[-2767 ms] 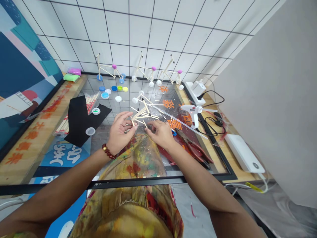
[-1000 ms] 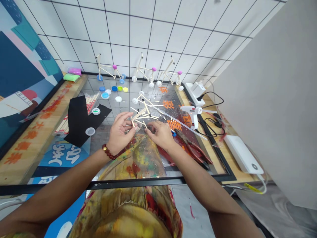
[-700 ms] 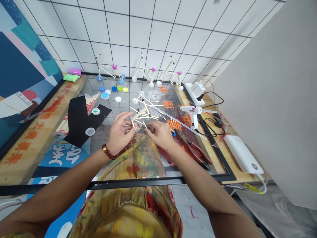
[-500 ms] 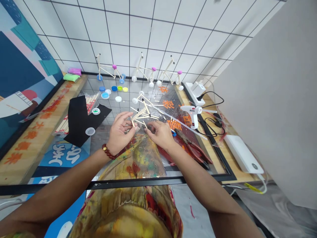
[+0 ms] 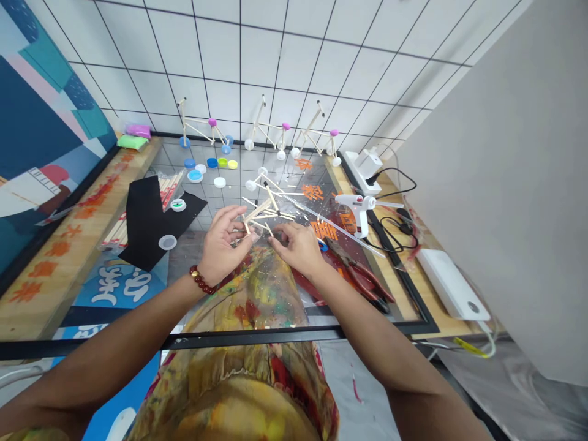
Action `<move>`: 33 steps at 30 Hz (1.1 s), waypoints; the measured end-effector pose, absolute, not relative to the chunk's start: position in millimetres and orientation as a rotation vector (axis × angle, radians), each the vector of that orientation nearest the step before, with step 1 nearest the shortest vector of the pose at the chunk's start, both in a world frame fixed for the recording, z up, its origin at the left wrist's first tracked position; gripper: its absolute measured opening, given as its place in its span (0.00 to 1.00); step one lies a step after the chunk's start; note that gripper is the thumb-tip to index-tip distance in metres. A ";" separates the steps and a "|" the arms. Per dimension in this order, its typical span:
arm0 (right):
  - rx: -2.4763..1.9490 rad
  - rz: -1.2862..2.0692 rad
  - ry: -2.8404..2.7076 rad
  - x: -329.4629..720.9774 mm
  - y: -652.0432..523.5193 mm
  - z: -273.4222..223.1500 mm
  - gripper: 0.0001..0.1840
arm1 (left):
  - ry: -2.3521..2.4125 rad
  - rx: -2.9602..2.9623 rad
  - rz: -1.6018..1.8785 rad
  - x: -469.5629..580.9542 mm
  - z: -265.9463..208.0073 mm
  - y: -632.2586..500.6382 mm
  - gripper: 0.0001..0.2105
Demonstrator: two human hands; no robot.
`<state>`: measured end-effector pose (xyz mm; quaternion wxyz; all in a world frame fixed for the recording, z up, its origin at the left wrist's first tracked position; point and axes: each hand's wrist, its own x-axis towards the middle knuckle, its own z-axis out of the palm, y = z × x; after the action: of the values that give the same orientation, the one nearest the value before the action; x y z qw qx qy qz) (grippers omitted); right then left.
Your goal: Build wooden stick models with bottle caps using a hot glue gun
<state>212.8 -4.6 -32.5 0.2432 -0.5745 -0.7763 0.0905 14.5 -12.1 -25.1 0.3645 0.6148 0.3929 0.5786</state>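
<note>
My left hand (image 5: 225, 242), with a beaded bracelet at the wrist, pinches a clear plastic cap (image 5: 258, 231) and a short wooden stick (image 5: 247, 225) beside it. Close to its fingertips, my right hand (image 5: 298, 248) has thumb and fingers pressed on a short wooden stick (image 5: 269, 229). Just beyond both hands lies a small frame of glued sticks (image 5: 272, 199) with a black-tipped crossbar and white cap wheels (image 5: 250, 185). Loose sticks overlap there, so I cannot tell which are joined to the held piece.
Three stick tricycles with pink seats (image 5: 285, 127) stand along the back edge. At right are a hot glue gun (image 5: 356, 211), a clear glue stick (image 5: 335, 228), red-handled pliers (image 5: 362, 278) and a power strip (image 5: 361, 174). Left, black cloth (image 5: 144, 226) lies by bundled sticks (image 5: 120, 233) and bottle caps (image 5: 219, 182).
</note>
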 end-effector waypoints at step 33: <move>-1.610 0.213 -2.084 212.2 -3.9 -32.9 0.07 | 0.976 1.599 1.539 13.9 -29.1 -9.9 0.24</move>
<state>212.2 -3.9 -32.9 0.2472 -0.5906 -0.7642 0.0781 13.9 -9.9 -29.1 0.3508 0.6177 0.3768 0.5944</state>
